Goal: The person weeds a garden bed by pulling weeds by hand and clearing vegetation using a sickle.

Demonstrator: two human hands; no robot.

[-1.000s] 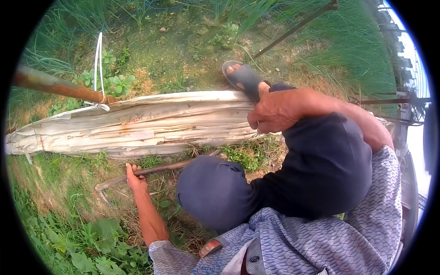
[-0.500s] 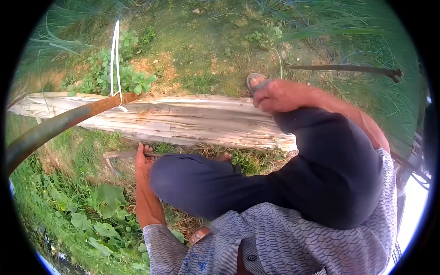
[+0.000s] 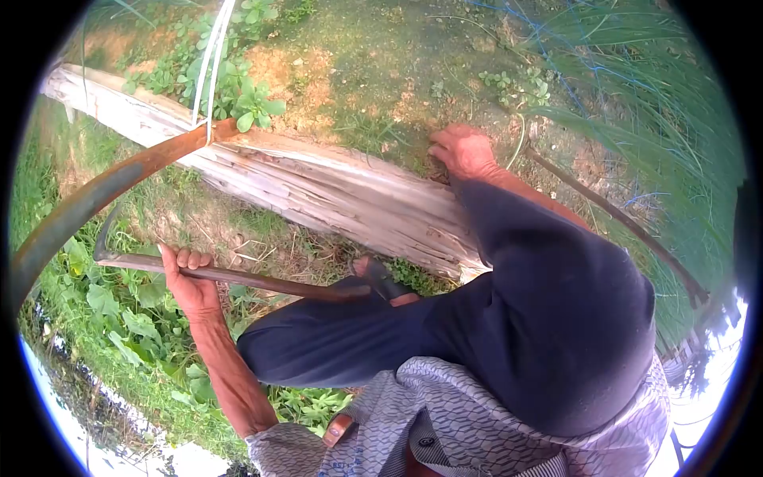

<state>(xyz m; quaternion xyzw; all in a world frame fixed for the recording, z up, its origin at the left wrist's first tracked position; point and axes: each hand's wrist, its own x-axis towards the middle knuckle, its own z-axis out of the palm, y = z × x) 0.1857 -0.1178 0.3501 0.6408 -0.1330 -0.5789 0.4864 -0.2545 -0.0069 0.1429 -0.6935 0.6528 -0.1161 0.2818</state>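
Observation:
My left hand (image 3: 191, 282) is wrapped round the wooden handle of a hooked tool (image 3: 246, 278), whose dark curved blade sticks up at the far left. The handle's other end lies over my lower leg. Beyond the long pale folded sheeting (image 3: 318, 187), my right hand (image 3: 465, 151) is low over the soil near my knee. Its fingers are curled in, and what they hold, if anything, is hidden.
A rusty curved pole (image 3: 119, 179) with a white string (image 3: 211, 67) crosses the sheeting at the left. A thin brown stick (image 3: 620, 215) slants beside long green leaves (image 3: 668, 103) at the right. Leafy weeds (image 3: 119, 318) grow at the lower left.
My left hand has lifted the hooked tool up and to the left. My right hand has moved from my leg to the soil beyond the sheeting. The view has turned.

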